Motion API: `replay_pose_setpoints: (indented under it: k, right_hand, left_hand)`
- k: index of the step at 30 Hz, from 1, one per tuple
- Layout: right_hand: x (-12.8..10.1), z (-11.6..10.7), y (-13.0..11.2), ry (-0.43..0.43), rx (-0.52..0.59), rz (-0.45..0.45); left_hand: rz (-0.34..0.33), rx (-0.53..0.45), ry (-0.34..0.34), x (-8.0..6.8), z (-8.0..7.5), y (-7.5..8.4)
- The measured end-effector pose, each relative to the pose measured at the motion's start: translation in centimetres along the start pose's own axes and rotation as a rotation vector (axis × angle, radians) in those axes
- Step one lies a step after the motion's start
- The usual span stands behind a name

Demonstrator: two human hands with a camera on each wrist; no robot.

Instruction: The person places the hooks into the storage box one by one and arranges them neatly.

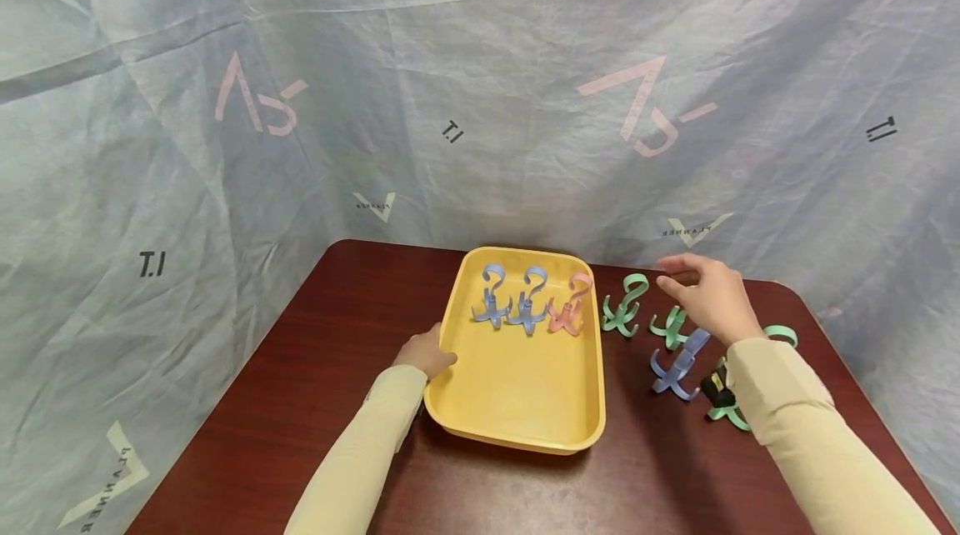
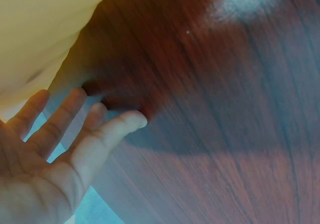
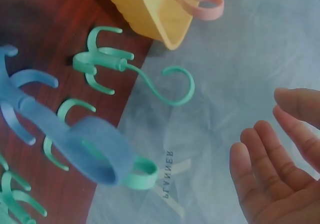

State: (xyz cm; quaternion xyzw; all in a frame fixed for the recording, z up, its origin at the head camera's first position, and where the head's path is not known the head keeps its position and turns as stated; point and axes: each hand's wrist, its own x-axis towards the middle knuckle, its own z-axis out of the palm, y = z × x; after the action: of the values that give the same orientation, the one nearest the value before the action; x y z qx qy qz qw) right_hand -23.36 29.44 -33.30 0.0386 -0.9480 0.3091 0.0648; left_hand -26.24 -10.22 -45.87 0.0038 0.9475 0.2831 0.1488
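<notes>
Grey printed sheeting [image 1: 420, 85] hangs behind a dark red-brown wood table [image 1: 330, 335]. One yellow tray [image 1: 517, 385] sits on it around mid-table, far end near the sheeting.

Count: 7 multi-prong hooks. 3 blue, 3 green, 1 pink.

In tray, 3: two blue hooks [image 1: 492, 310] and one pink hook [image 1: 566, 318], in a row across the far end, curled ends pointing away from the person, pink on the right.

On table, 4, all right of the tray: first green hook [image 1: 621, 317] just beside the tray wall, second green hook [image 1: 675, 327] farther right, loose blue hook [image 1: 679, 368] nearer the person, third green hook [image 1: 782, 331] farthest right, partly hidden by the right sleeve.

Left hand [image 1: 425, 352]: on the tray's left rim. Thumb over the edge, fingers nearly straight outside, holding the side; how firmly, can't tell.

Right hand [image 1: 712, 293]: raised near the second green and loose blue hooks. About half open, fingers slightly bent, clear gap to thumb. Nothing in it, touching no hook.
</notes>
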Motion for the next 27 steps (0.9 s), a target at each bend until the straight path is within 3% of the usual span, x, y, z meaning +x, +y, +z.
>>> replay_pose_setpoints:
  k: [14, 27]
  right_hand:
    - [-1.7, -0.9, 2.8, -0.061, -0.064, 0.055]
    - [-2.6, -0.7, 4.6, -0.113, -0.110, 0.076]
  left_hand:
    - [0.006, 0.006, 0.000, 0.5, 0.3, -0.3]
    - [0.019, 0.023, 0.010, -0.1, 0.1, 0.1]
